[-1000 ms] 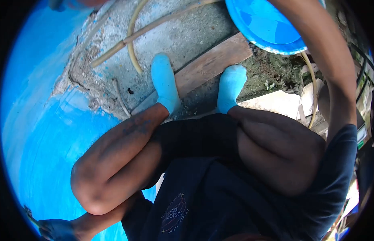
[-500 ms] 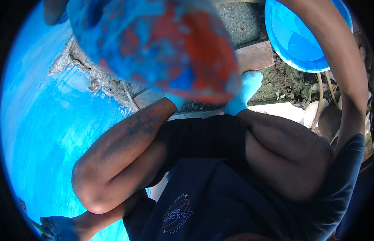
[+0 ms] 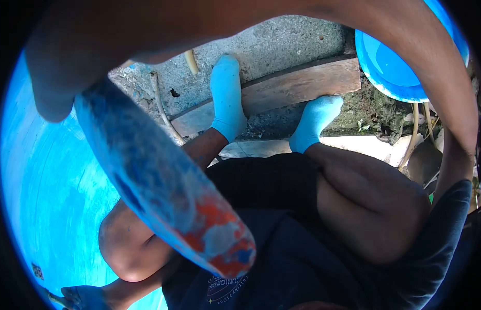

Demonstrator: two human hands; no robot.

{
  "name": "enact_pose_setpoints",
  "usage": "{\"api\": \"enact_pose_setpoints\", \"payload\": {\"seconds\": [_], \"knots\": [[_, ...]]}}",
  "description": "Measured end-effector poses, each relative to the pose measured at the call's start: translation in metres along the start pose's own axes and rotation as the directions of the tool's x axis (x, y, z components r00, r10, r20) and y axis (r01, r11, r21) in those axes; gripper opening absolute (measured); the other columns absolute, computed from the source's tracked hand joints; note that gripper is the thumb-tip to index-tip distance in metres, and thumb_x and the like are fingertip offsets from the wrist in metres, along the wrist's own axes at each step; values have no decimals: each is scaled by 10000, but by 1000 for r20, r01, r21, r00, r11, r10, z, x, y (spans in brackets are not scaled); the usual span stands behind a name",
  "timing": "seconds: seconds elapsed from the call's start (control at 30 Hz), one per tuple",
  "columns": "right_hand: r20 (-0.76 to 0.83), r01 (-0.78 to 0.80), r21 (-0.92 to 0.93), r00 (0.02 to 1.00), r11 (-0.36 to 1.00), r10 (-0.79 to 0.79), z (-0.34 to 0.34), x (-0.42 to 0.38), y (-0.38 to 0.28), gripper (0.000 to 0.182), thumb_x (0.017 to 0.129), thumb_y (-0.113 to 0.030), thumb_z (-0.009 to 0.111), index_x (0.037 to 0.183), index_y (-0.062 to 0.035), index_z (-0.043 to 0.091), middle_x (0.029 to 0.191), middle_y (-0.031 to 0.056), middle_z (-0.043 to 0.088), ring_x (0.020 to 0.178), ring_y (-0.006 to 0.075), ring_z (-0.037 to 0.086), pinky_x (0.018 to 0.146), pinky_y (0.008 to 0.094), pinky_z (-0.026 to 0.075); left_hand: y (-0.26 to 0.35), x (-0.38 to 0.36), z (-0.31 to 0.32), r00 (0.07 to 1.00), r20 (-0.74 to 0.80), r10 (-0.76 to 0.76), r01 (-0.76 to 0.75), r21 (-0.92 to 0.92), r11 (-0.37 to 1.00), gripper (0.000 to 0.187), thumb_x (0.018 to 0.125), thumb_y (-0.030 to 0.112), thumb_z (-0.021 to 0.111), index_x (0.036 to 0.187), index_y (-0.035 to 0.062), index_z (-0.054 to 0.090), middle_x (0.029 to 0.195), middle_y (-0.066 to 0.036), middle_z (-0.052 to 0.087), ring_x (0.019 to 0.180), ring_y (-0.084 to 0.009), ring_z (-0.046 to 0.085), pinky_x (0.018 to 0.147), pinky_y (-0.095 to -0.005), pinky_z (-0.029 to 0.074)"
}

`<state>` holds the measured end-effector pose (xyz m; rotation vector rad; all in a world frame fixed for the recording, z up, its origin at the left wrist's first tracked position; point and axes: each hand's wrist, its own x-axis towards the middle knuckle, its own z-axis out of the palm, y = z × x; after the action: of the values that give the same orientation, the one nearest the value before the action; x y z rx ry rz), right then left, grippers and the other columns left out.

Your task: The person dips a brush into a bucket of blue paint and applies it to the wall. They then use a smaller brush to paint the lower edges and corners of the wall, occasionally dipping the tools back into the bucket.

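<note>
My right arm arches over the top of the view, and my right hand (image 3: 59, 82) is closed at the upper end of a flat, rounded, paint-smeared object (image 3: 168, 181). That object is red under blue and grey paint and is turned nearly edge-on; its exact kind does not show. It hangs in front of my left knee and shirt. At the lower left, my left hand (image 3: 83, 297), dark with blue paint, has curled fingers by a thin stick-like piece (image 3: 57, 298). What it grips is hard to make out. Both hands are near a blue-painted wall (image 3: 59, 191).
A blue basin (image 3: 393, 62) with blue liquid stands at the upper right, partly behind my arm. My feet in light-blue socks (image 3: 227, 93) rest by a wooden plank (image 3: 302, 82) on rough concrete (image 3: 282, 46). Thin hoses or stems (image 3: 413, 134) run below the basin.
My right hand has come into view at the upper left. The paint-smeared object has swung from broad-side to nearly edge-on and moved down and left, uncovering my feet. My left hand has barely moved.
</note>
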<state>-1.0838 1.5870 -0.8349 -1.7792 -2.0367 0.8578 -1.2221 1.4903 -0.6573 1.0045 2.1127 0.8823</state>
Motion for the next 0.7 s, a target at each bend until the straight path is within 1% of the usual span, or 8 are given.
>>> {"api": "enact_pose_setpoints", "payload": {"seconds": [0.07,0.13,0.27,0.4,0.5,0.6,0.67,0.7], "knots": [[27,-137,-87,990,987,140,0,-22,9,143,759,-17,554,854,-5,661,831,165,662,747,306,657,655,394,530,-27,-17,17,990,82,-119,114,56,992,387,927,293,500,1226,49,518,1181,-88,543,1016,-223,500,924,-380,409],[56,-253,-170,962,952,266,0,-45,17,139,763,-23,550,849,-4,658,832,166,660,750,307,655,658,394,530,-43,-23,18,982,95,-165,158,83,984,387,916,293,512,1214,46,524,1166,-89,545,992,-228,504,910,-387,412],[74,-422,-303,884,855,462,-4,-83,29,133,770,-35,543,838,-3,652,835,166,655,757,309,651,664,396,529,-89,19,52,958,152,-242,229,97,969,388,894,291,535,1189,39,535,1135,-92,550,944,-238,510,883,-401,418],[46,-527,-369,812,765,582,-8,-109,39,130,776,-47,535,827,-1,645,837,167,650,763,311,648,670,398,528,-101,34,64,952,207,-224,201,124,972,390,871,290,559,1163,32,547,1105,-96,555,896,-248,517,856,-415,425],[14,-579,-383,775,720,632,-9,-124,45,131,782,-56,529,820,0,641,839,168,647,768,313,645,675,400,527,-85,21,52,965,228,-133,97,161,982,391,855,289,576,1145,27,555,1082,-98,559,861,-256,522,835,-425,429],[-26,-614,-375,756,694,654,-9,-133,49,134,787,-66,523,812,1,636,840,168,643,773,314,643,680,401,526,-30,-5,23,979,195,54,-78,121,990,393,838,288,594,1126,22,564,1059,-100,562,825,-263,527,815,-435,434],[-46,-623,-362,755,694,654,-8,-135,51,137,790,-72,519,806,2,633,841,169,641,777,315,641,683,402,526,25,-20,-27,972,0,234,-234,39,971,394,827,287,606,1113,18,570,1044,-102,565,801,-268,531,801,-442,437],[-52,-620,-347,762,703,646,-6,-136,51,139,792,-75,517,804,3,631,842,169,640,778,316,640,685,402,525,57,-21,-69,918,-201,343,-346,23,938,395,822,287,611,1107,17,572,1037,-102,566,789,-271,532,794,-446,439]]}}
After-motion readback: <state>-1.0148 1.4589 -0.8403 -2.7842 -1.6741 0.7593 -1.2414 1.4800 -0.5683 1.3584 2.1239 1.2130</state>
